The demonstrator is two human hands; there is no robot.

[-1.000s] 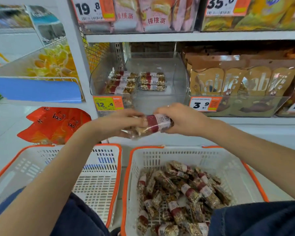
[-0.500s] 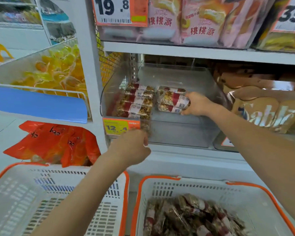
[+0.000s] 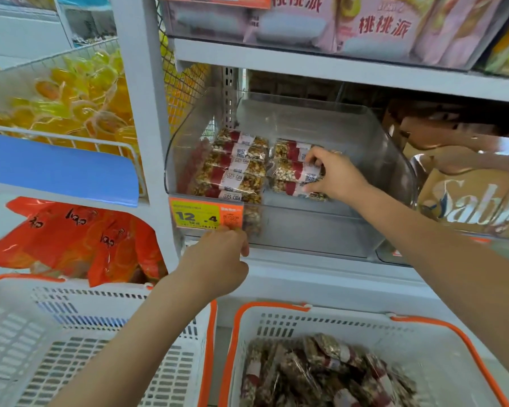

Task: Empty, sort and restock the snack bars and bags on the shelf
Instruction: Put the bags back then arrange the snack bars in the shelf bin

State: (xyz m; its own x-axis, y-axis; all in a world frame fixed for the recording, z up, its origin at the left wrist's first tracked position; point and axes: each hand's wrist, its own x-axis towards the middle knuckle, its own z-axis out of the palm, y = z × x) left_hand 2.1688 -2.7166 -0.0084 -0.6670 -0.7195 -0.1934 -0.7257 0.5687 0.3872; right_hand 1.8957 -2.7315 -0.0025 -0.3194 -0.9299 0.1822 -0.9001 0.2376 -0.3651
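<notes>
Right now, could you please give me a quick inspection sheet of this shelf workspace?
Surface: clear bin on the white shelf, right half bare.
Job's things: nut bars in two rows in the bin; more bars loose in the right basket.
Clutter: left basket, nothing seen in it; price tag on the bin front.
Grippers: right hand pinches a bar in the right row; left hand curled at the price tag.
Cables: nothing seen.
Surroundings: orange bags, yellow sweets, Sable packs.
</notes>
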